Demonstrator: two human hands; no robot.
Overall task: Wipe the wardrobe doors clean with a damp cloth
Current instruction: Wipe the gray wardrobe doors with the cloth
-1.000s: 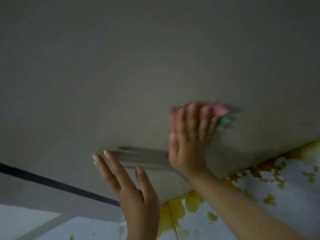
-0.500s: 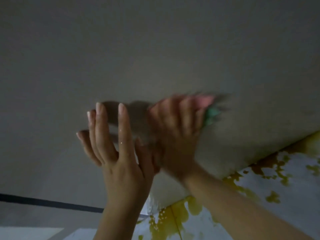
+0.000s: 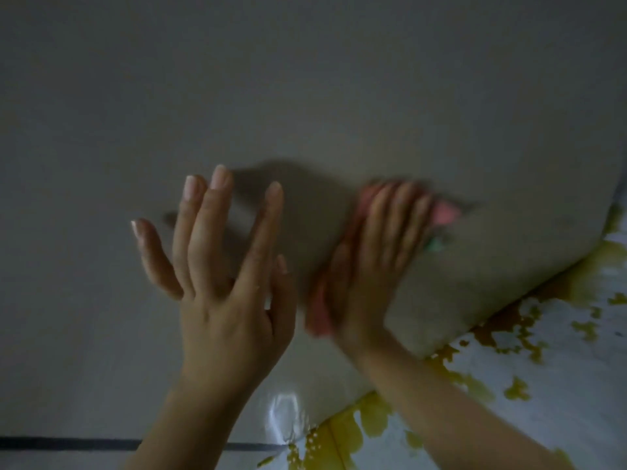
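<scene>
Fingers (image 3: 400, 228) of my right hand (image 3: 369, 266) lay flat and close together, pressing the pink cloth (image 3: 444, 213) against the wardrobe door (image 3: 305, 96) just right of the frame's centre; it was a flat-palm press and not a pinch, with pink showing past the fingertips on the right and again along the palm's left edge, plus a sliver of green at the cloth's lower right. That hand and the cloth were smeared with blur, so I could not tell how the cloth was folded. Left of centre, my left hand (image 3: 220, 293) was spread wide, fingers splayed and holding nothing; I could not tell whether its palm rested on the door or hovered just off it. Outward from both hands, the pale door filled nearly the whole upper frame, dim and plain, and I saw no clear streaks, wet trails or dirt to separate wiped area from unwiped. In the lower right, beyond the door's bottom edge, lay a white floor (image 3: 559, 385) blotched with yellow, and a dark line (image 3: 68, 444) ran along the lower left. I judged that I was mid-wipe near the door's lower part. How much was already clean the view did not show, and any other doors were out of sight, so I treated most of the job as unconfirmed.
</scene>
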